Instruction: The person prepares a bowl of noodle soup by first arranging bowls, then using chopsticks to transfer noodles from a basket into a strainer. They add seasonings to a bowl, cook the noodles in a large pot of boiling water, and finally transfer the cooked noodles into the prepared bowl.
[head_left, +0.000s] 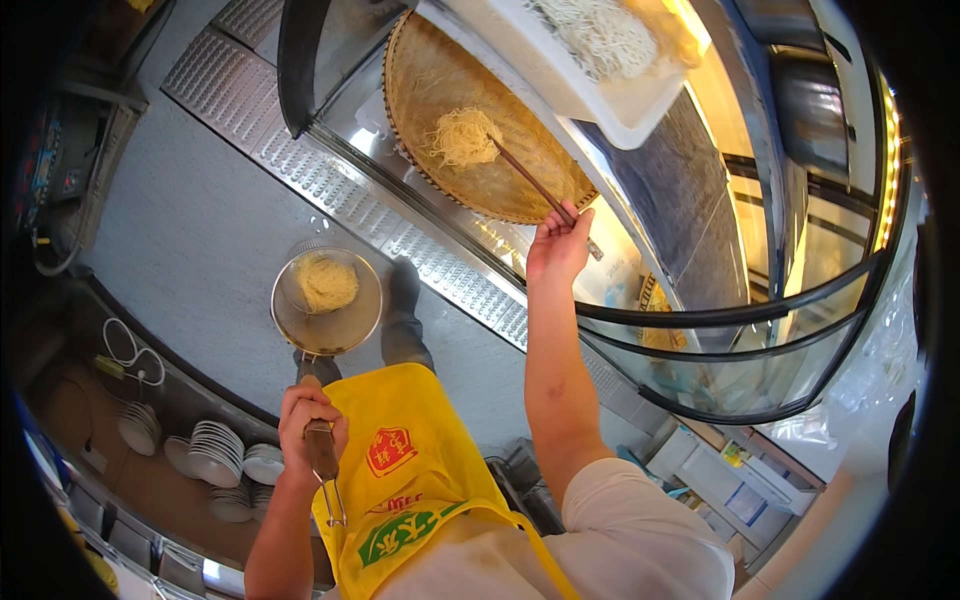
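Note:
My left hand (310, 427) grips the wooden handle of a round wire-mesh strainer (330, 330). A bundle of thin yellow noodles (327, 283) lies in the strainer, which is held over the floor. My right hand (559, 244) holds dark wooden chopsticks (534, 180) near their upper end. Their tips touch another nest of thin yellow noodles (466, 137) on a flat woven bamboo tray (525, 176). A few loose strands lie on the tray beside that nest.
A white tub (634, 124) of white noodles (600, 37) stands above the bamboo tray's far side. A curved glass case with a black rim (720, 313) is at the right. A perforated metal strip (322, 176) runs along the floor. Stacked white plates (216, 452) are at lower left.

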